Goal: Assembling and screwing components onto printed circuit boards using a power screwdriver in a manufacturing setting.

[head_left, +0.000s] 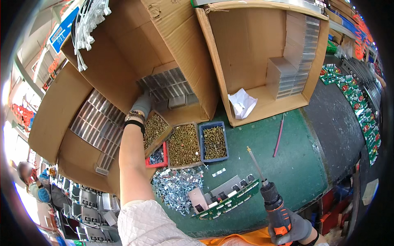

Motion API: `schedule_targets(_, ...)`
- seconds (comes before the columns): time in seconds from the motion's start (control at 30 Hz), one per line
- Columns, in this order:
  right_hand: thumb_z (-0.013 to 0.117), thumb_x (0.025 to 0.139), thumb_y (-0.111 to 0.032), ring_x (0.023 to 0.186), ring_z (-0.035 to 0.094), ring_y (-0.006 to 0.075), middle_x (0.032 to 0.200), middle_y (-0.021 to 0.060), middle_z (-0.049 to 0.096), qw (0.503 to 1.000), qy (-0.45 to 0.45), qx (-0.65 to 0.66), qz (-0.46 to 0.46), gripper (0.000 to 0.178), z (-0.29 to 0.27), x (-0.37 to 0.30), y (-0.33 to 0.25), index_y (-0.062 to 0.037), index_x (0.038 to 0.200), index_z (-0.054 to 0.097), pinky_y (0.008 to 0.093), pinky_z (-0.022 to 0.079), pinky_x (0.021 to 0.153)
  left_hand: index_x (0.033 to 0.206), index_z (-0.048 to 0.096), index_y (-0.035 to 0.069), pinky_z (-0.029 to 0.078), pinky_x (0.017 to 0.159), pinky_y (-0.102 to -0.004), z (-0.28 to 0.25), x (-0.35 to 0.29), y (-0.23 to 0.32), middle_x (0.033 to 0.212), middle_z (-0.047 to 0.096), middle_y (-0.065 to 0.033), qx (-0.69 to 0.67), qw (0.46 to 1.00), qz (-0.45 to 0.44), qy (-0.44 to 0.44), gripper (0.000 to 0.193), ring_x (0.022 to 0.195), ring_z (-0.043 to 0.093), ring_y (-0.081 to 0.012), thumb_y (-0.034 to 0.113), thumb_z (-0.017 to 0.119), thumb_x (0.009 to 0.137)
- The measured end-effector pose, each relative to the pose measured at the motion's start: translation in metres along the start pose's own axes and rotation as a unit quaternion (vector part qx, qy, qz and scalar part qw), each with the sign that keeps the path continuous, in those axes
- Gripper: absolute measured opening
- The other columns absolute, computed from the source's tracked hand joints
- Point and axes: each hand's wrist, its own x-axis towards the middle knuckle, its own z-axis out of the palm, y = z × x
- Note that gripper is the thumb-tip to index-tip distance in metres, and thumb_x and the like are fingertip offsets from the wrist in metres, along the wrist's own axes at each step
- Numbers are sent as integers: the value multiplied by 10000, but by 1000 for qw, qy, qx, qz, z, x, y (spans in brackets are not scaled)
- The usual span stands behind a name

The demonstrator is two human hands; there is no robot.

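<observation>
My left hand (143,104), in a grey glove, reaches into the middle cardboard box beside finned metal heat sinks (170,84); its fingers are too hard to make out to tell if they grip one. At the lower right my right hand (298,228), also gloved, is closed round an orange and black electric screwdriver (279,215). Its long bit points up and away, with a small brass-coloured screw (248,149) at the tip. Left of the screwdriver lies a green circuit board (230,205) carrying black components and metal heat sinks.
Brass screws fill a blue bin (226,141), a clear bin (183,145) and a carton (155,127). A red bin (165,153) and a loose pile (176,188) hold silvery clips. White paper (242,103) sits in the right box (234,117). A pink stick (279,135) lies on the green mat.
</observation>
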Motion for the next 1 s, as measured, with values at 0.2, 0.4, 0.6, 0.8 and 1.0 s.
schedule_targets(0.2,812,643,-96,697,580,108,857,37,596,996,23,-37,-77,690,-1,5,17,-57,1227,447,240,473,601,1367,417,46,466,964,-473,-4,-10,10,1270,562,-249,196,977,61,51,477,1180,540,-409,208,464,921)
schedule_targets(0.4,845,622,-104,758,591,142,920,69,597,996,18,-38,-78,825,-4,-8,28,-60,1311,392,272,492,648,1239,516,98,498,883,-473,-27,-43,12,1060,632,-220,264,891,254,269,371,989,619,-394,224,530,891)
schedule_targets(0.6,859,629,-98,722,640,176,875,79,648,999,26,-10,-24,688,-15,-18,40,-43,1187,461,312,523,638,1233,534,75,485,870,-304,-37,-120,38,1049,609,-88,-116,958,244,98,430,983,588,-190,134,683,834)
schedule_targets(0.8,872,649,-134,856,536,107,988,28,564,993,-28,-106,30,866,-23,-39,44,-27,1354,382,287,476,755,1249,574,54,460,887,-270,-17,-236,65,1023,625,-19,-348,855,333,-192,387,976,557,-116,107,660,875)
schedule_targets(1.0,870,663,-209,885,537,120,1017,39,562,972,-13,-210,102,899,-29,-54,60,-12,1381,366,296,475,790,1160,634,33,465,872,-282,25,-279,83,1045,647,-45,-276,848,344,-295,285,967,578,-121,92,649,882)
